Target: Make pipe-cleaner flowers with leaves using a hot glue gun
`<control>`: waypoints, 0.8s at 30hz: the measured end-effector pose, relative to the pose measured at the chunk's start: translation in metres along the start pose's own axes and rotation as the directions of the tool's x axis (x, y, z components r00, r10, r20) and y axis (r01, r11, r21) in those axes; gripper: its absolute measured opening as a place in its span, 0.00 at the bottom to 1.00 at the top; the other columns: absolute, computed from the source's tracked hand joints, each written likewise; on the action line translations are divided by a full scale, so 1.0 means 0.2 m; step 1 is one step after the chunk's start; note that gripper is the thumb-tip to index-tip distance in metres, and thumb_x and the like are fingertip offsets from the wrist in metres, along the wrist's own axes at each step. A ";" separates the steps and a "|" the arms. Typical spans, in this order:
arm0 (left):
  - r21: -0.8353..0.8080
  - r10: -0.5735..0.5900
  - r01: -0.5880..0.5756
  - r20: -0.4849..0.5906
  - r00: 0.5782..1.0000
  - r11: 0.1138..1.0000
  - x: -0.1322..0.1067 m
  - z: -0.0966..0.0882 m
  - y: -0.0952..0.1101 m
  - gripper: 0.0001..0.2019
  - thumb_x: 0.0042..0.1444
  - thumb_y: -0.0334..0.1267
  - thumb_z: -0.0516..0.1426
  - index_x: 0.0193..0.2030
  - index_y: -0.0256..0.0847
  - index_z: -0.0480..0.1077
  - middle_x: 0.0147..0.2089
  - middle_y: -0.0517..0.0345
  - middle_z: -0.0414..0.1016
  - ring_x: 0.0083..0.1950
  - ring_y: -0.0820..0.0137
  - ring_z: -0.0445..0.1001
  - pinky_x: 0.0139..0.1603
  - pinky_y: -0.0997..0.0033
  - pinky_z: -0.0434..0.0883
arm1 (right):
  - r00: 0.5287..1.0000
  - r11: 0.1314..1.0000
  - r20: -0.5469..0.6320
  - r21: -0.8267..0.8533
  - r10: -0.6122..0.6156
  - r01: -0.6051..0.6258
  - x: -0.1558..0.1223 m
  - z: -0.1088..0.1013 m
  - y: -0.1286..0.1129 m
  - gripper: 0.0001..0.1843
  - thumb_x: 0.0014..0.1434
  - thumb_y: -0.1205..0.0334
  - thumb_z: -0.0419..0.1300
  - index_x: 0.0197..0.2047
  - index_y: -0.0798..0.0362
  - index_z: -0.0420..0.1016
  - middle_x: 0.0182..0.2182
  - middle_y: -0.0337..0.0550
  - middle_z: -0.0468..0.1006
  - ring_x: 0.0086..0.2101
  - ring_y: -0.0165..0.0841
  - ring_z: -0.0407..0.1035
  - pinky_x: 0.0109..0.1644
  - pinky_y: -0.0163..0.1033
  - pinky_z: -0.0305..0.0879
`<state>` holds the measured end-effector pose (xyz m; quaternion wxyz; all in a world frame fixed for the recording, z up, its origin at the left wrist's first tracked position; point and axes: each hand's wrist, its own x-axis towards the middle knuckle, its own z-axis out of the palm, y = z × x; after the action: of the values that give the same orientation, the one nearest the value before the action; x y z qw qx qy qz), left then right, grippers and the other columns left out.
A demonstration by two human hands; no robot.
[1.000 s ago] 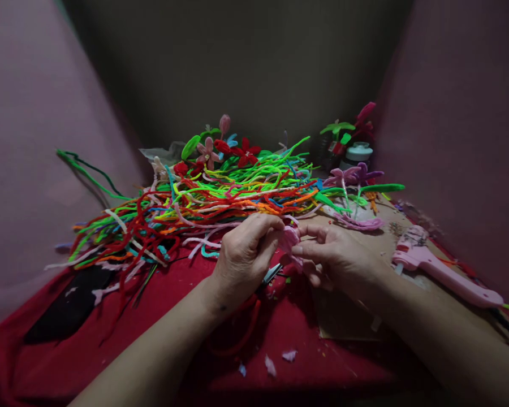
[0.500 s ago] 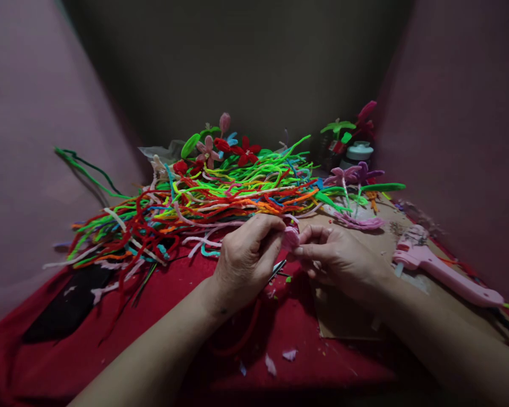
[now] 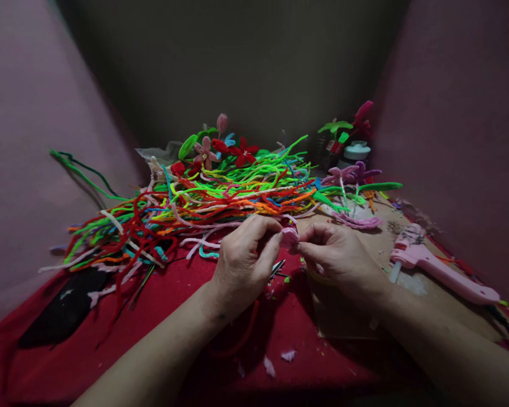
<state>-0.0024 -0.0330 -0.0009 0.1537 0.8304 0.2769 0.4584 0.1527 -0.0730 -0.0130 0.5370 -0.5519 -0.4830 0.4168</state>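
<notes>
My left hand and my right hand meet over the red cloth, both pinching a small pink fuzzy piece between their fingertips. The left hand's fingers curl round it from the left, and the right thumb and forefinger close on it from the right. Just below the hands lies a pair of scissors, mostly hidden by the left hand. Behind the hands spreads a big pile of pipe cleaners in green, red, orange, white and pink.
A pink glue gun lies at the right on a piece of brown cardboard. Finished pipe-cleaner flowers stand behind the pile, with a white-lidded jar at the back right. Pink scraps lie on the cloth. Walls close in on both sides.
The pink piece has been drawn tighter between my fingertips. The hanging part seen under the hands a second ago no longer shows. Both hands stay in nearly the same place.
</notes>
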 end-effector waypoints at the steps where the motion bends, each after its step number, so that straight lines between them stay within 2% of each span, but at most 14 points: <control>1: -0.011 -0.017 0.017 0.006 1.000 1.000 0.00 0.00 0.00 0.03 0.55 0.29 0.54 0.33 0.37 0.68 0.30 0.58 0.72 0.31 0.75 0.70 0.32 0.77 0.66 | 1.000 1.000 -0.003 -0.017 -0.010 0.010 0.00 0.00 0.00 0.07 0.45 0.66 0.63 0.22 0.56 0.68 0.17 0.31 0.65 0.18 0.21 0.55 0.21 0.30 0.50; 5: -0.044 -0.070 0.072 0.032 0.997 0.996 0.00 0.00 -0.01 0.03 0.55 0.29 0.54 0.32 0.38 0.69 0.30 0.59 0.72 0.31 0.75 0.70 0.30 0.77 0.66 | 1.000 1.000 0.025 -0.025 -0.007 0.007 0.00 0.00 0.00 0.05 0.46 0.66 0.61 0.23 0.56 0.68 0.16 0.30 0.63 0.17 0.22 0.54 0.20 0.30 0.49; 8: -0.022 -0.051 0.052 0.041 0.998 0.998 0.00 -0.01 -0.01 0.04 0.56 0.29 0.54 0.32 0.37 0.69 0.31 0.58 0.72 0.30 0.76 0.70 0.29 0.77 0.66 | 0.997 1.000 0.081 -0.026 0.008 -0.006 0.00 -0.01 -0.01 0.02 0.48 0.66 0.59 0.26 0.56 0.70 0.16 0.30 0.64 0.16 0.22 0.54 0.19 0.30 0.51; 11: 0.026 0.009 -0.010 0.042 0.999 1.000 0.00 -0.01 -0.01 0.03 0.56 0.28 0.54 0.33 0.36 0.69 0.30 0.57 0.71 0.30 0.76 0.70 0.30 0.77 0.65 | 0.987 0.981 0.126 -0.152 -0.104 0.123 -0.02 -0.01 0.00 0.06 0.52 0.68 0.55 0.29 0.55 0.74 0.19 0.34 0.69 0.21 0.26 0.63 0.26 0.32 0.59; 13: 0.050 0.049 -0.051 0.041 0.998 0.997 0.00 -0.01 -0.01 0.03 0.56 0.28 0.54 0.33 0.35 0.69 0.30 0.57 0.71 0.30 0.75 0.70 0.30 0.77 0.65 | 0.963 0.923 0.156 -0.289 -0.218 0.255 -0.02 -0.01 0.01 0.09 0.54 0.71 0.53 0.31 0.54 0.75 0.24 0.37 0.73 0.29 0.30 0.68 0.35 0.35 0.63; 15: 0.067 0.073 -0.075 0.037 0.997 0.995 0.00 -0.01 -0.01 0.03 0.55 0.28 0.53 0.33 0.35 0.68 0.29 0.57 0.70 0.30 0.75 0.70 0.30 0.77 0.65 | 0.943 0.855 0.177 -0.400 -0.282 0.331 -0.03 -0.01 0.02 0.10 0.55 0.72 0.53 0.34 0.54 0.76 0.28 0.40 0.75 0.33 0.32 0.69 0.40 0.37 0.63; 20: 0.092 0.080 -0.083 0.033 0.996 0.992 0.00 -0.01 -0.01 0.04 0.56 0.28 0.53 0.33 0.36 0.68 0.29 0.58 0.70 0.30 0.75 0.69 0.30 0.77 0.65 | 0.909 0.750 0.182 -0.517 -0.376 0.413 -0.04 0.00 0.04 0.10 0.58 0.72 0.53 0.36 0.55 0.76 0.31 0.43 0.77 0.32 0.31 0.69 0.36 0.35 0.61; 22: 0.090 0.075 -0.078 0.031 0.997 0.993 0.00 -0.01 0.00 0.04 0.56 0.28 0.53 0.33 0.36 0.68 0.29 0.58 0.70 0.30 0.75 0.69 0.30 0.77 0.65 | 0.908 0.744 0.185 -0.524 -0.377 0.415 -0.03 0.00 0.04 0.10 0.58 0.72 0.53 0.35 0.55 0.76 0.30 0.43 0.77 0.31 0.31 0.69 0.35 0.35 0.61; 24: 0.082 0.077 -0.079 0.034 0.996 0.993 0.00 -0.01 0.00 0.04 0.56 0.28 0.53 0.33 0.36 0.68 0.29 0.58 0.70 0.30 0.75 0.70 0.30 0.77 0.66 | 0.922 0.773 0.190 -0.504 -0.337 0.386 -0.03 0.00 0.04 0.11 0.58 0.71 0.53 0.34 0.55 0.76 0.28 0.42 0.76 0.30 0.31 0.69 0.35 0.35 0.61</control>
<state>-0.0042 -0.0334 0.0000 0.1052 0.8532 0.2606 0.4395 0.1527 -0.0790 -0.0202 0.4107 -0.5564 -0.6996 0.1797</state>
